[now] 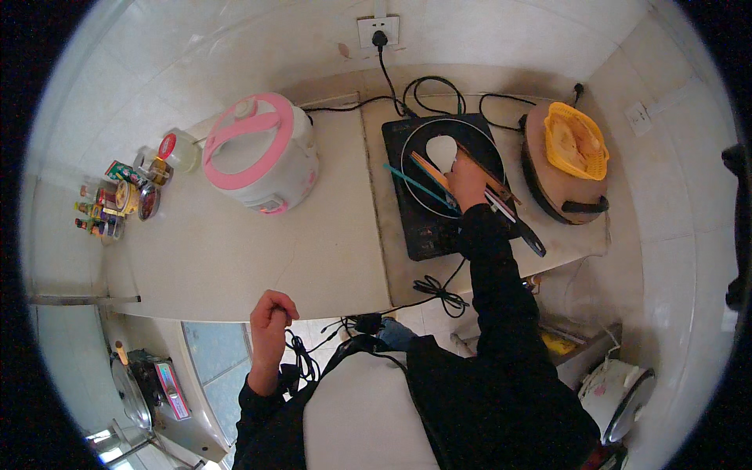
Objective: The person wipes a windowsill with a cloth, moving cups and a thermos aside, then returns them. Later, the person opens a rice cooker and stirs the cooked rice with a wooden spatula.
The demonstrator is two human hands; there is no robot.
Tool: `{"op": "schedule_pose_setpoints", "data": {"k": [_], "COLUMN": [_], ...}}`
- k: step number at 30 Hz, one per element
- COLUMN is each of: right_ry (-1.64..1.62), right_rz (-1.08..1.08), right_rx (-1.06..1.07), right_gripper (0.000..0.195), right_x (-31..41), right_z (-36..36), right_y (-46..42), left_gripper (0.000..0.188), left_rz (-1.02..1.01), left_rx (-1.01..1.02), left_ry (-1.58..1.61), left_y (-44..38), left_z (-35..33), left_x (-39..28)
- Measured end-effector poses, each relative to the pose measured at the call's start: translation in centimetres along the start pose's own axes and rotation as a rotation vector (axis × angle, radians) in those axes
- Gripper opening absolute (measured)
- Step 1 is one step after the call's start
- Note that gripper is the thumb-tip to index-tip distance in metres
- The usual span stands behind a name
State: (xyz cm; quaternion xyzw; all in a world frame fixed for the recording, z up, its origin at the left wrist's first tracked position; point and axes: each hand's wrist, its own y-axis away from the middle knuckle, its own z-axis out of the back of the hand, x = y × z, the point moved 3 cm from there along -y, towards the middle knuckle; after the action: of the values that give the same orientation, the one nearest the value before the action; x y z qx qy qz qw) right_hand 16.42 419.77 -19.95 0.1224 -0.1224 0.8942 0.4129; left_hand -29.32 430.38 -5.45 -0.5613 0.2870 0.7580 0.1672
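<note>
My right hand (pixel 469 183) is over a black frying pan (pixel 418 197) on a flat black induction cooker (pixel 426 241). Its fingers close around a loose bundle of utensils; the fingertips are hidden from above. A white spoon (pixel 441 151) has its bowl over the pan. Beside it lie orange sticks (pixel 430 169), a teal stick (pixel 417 183) and a brown wooden utensil (pixel 484 175). Pale sticks (pixel 500 207) emerge below the hand, near the pan's black handle (pixel 530 238). Loosely curled, my left hand (pixel 271 320) is at the counter's front edge with nothing visible in it.
A pink and white rice cooker (pixel 305 170) stands left of the induction cooker. Condiment jars and bottles (pixel 126 197) line the far left. To the right, a yellow basket (pixel 596 167) rests on a round brown appliance (pixel 537 188). Black cables (pixel 437 288) hang over the front edge.
</note>
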Motion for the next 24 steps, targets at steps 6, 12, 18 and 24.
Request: {"op": "schedule_pose_setpoints", "data": {"k": [6, 12, 18, 24], "right_ry": [0.179, 0.181, -0.039, -0.156], "right_rz": [-0.056, -0.173, -0.156, -0.093], "right_rx": [0.124, 0.019, -0.254, -0.44], "right_gripper": [0.031, 0.029, 0.021, 0.021], "right_x": [1.2, 0.1, 0.5, 1.2], "right_z": [0.7, -0.1, 5.4, 10.3], "right_y": [-1.4, -2.6, 1.6, 7.4], "left_gripper": [0.02, 0.022, 0.024, 0.024], "left_rz": [-0.041, -0.029, -0.025, -0.013], "left_rx": [-0.012, -0.001, 0.022, 0.097], "left_ry": [-0.048, 0.002, 0.042, 0.031], "left_y": [-0.3, -0.9, -1.0, -1.4], "left_z": [0.9, 0.9, 0.5, -1.8], "left_x": [0.3, 0.8, 1.3, 0.5]}}
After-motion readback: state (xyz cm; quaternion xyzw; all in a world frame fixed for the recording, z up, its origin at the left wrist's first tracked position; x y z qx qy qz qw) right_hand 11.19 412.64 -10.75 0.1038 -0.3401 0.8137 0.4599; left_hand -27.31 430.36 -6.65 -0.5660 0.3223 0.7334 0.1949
